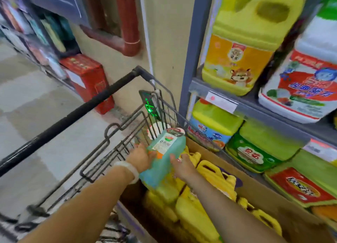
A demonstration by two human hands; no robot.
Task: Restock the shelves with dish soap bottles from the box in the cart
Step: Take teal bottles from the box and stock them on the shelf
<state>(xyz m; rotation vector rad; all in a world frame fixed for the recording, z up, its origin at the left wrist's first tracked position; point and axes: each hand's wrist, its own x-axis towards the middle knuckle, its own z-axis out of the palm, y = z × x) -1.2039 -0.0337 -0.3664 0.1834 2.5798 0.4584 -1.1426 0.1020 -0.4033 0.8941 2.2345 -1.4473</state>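
The teal dish soap bottle (164, 157) sits between the person's two hands above the cardboard box (269, 193) in the cart (109, 133), its labelled face turned upward and its capped end pointing away from the person. The left hand (140, 156) presses against the bottle's left side with spread fingers, a white band on that wrist (128, 170). The right hand (182, 165) cups the opposite side, fingers partly curled onto the plastic; both palms are loosely open, clamping the bottle between them. Directly beneath the grip, yellow bottles (193, 202) fill the box. To the right of the hands stand shelves (255, 106) stocked with large jugs.
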